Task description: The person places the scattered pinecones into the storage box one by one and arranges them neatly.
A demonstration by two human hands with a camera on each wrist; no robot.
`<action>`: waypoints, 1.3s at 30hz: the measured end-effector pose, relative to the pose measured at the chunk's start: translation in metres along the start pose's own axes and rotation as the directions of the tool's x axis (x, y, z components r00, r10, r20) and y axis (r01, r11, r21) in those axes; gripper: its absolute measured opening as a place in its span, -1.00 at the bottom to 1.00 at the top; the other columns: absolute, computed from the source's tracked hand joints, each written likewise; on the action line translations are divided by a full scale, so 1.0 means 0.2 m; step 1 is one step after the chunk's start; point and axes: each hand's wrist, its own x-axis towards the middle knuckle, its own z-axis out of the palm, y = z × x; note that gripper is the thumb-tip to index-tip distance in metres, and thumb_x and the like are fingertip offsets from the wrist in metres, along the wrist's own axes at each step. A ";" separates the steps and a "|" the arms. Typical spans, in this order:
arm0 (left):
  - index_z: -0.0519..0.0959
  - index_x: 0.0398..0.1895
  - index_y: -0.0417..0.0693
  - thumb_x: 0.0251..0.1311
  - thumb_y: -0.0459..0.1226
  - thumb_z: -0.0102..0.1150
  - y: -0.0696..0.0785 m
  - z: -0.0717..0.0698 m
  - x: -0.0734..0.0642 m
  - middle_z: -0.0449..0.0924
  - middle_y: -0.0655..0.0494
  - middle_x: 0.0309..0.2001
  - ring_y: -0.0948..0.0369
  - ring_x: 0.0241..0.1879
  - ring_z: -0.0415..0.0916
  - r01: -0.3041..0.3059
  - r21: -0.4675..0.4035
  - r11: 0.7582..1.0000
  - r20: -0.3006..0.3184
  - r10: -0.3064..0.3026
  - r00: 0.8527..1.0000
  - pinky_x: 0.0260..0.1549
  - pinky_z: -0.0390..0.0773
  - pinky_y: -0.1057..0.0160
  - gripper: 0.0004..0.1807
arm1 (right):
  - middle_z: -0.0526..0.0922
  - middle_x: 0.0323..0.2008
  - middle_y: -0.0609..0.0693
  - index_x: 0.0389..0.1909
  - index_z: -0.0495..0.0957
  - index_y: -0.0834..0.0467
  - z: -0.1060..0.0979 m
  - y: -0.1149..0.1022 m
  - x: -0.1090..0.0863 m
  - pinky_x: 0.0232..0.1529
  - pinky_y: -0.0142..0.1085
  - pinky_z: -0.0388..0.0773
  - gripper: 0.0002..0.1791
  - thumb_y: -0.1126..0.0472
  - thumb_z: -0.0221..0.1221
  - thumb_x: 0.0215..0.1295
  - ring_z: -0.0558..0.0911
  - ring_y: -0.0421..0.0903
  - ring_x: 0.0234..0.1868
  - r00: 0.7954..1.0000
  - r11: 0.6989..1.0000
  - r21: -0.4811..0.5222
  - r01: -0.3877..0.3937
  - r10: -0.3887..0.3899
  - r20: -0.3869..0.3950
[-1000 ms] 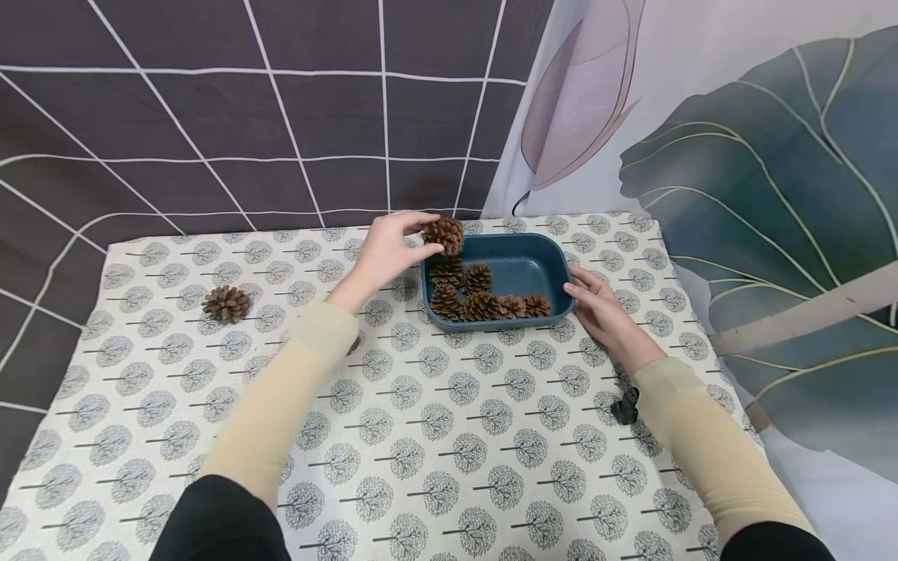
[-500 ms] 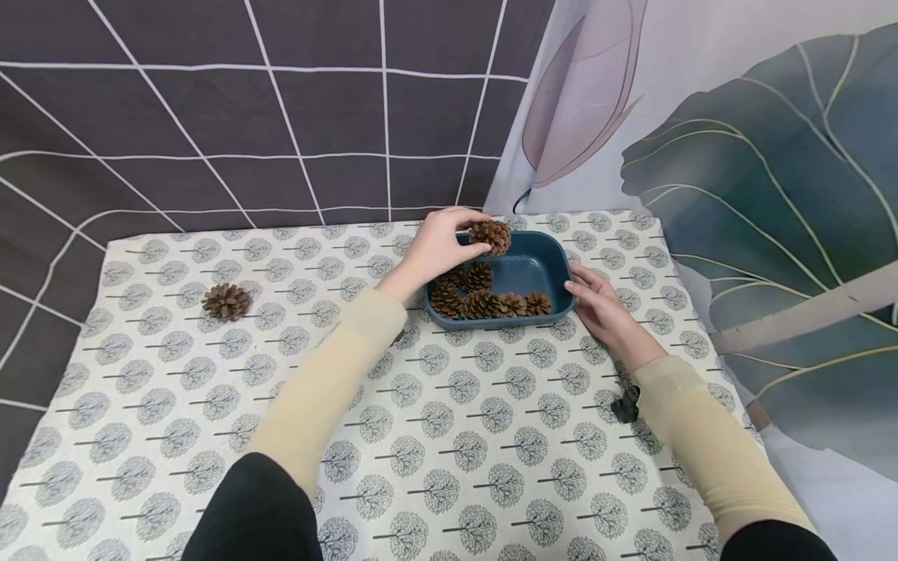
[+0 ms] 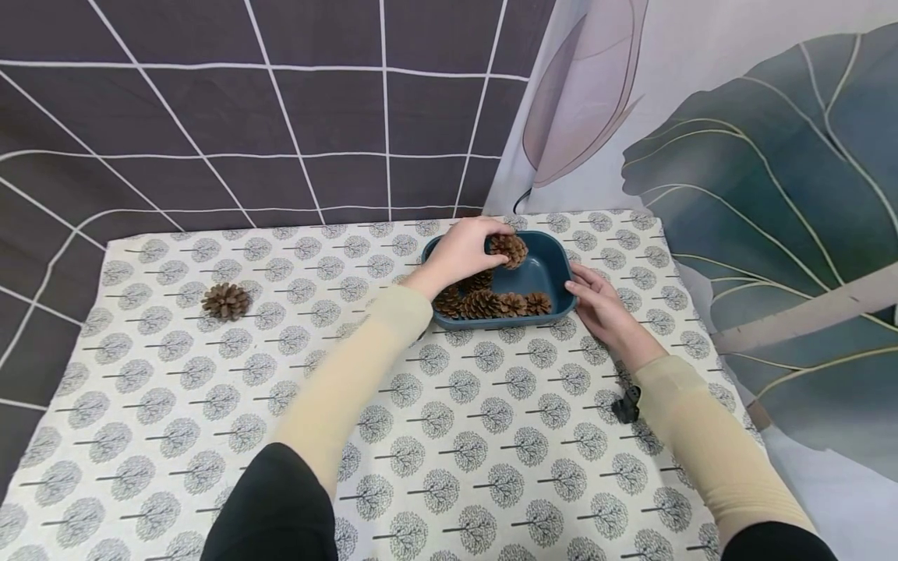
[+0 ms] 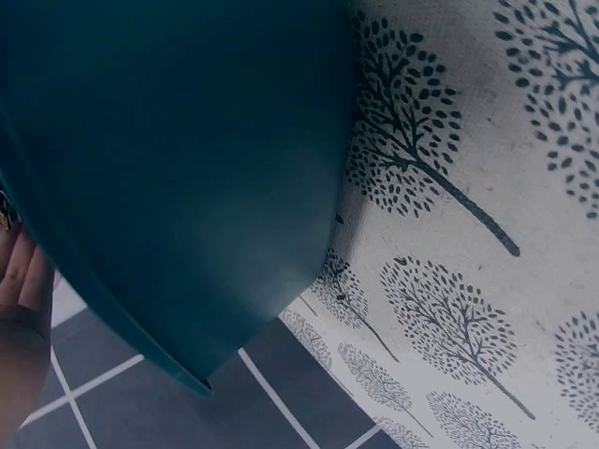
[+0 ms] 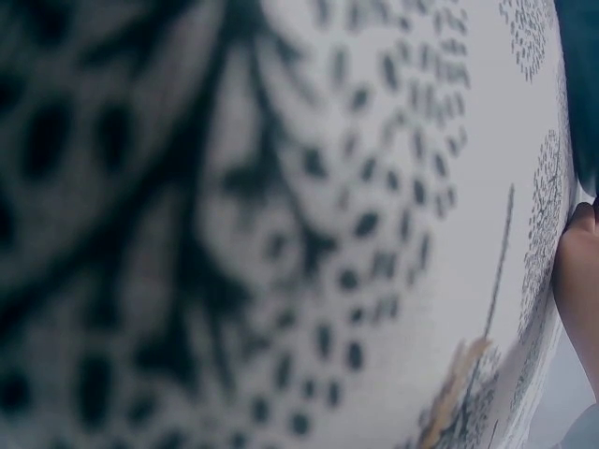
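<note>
In the head view my left hand holds a brown pine cone between thumb and fingers, inside the far part of a dark blue rectangular box. More pine cones lie along the box's near side and left end, some hidden behind the left hand. My right hand holds the box's right end, its thumb at the rim. The left wrist view shows the box's outer wall close up, with part of the left hand at the edge. The right wrist view catches a bit of the right hand.
One more pine cone lies on the left of the table, on a white cloth printed with trees. Behind stands a dark curtain with a white grid. A small black object sits by the right wrist.
The left hand has carried its pine cone rightward from above the box's left corner, then down into the far part of the box. The right hand and box stay about where they were.
</note>
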 end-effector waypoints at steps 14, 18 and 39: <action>0.60 0.39 -0.02 0.43 -0.20 0.36 0.01 0.09 0.04 0.59 0.05 0.42 0.09 0.45 0.50 -0.064 0.143 0.988 0.194 0.036 0.980 0.54 0.44 0.14 -0.51 | 0.68 0.19 -0.19 0.25 0.49 0.01 0.00 0.00 0.00 0.19 -0.52 0.66 -0.61 0.46 0.03 0.59 0.71 -0.29 0.13 1.000 1.000 -0.024 -0.012 0.013 0.003; 0.59 0.40 -0.02 0.45 -0.20 0.34 0.01 0.11 0.05 0.58 0.06 0.42 0.11 0.45 0.49 -0.064 0.147 0.987 0.216 0.031 0.976 0.53 0.44 0.15 -0.52 | 0.69 0.19 -0.19 0.25 0.48 0.01 -0.01 0.00 0.01 0.18 -0.53 0.67 -0.61 0.47 0.02 0.59 0.72 -0.29 0.13 1.000 1.000 -0.024 -0.014 0.015 0.005; 0.54 0.45 0.01 0.43 -0.17 0.37 0.01 0.14 0.03 0.53 0.06 0.47 0.10 0.50 0.44 -0.038 0.146 0.989 0.274 -0.003 0.962 0.54 0.44 0.15 -0.45 | 0.68 0.18 -0.23 0.29 0.49 0.03 0.01 -0.01 -0.01 0.23 -0.51 0.65 -0.59 0.45 0.07 0.57 0.70 -0.31 0.16 1.000 1.000 -0.022 -0.017 0.017 -0.010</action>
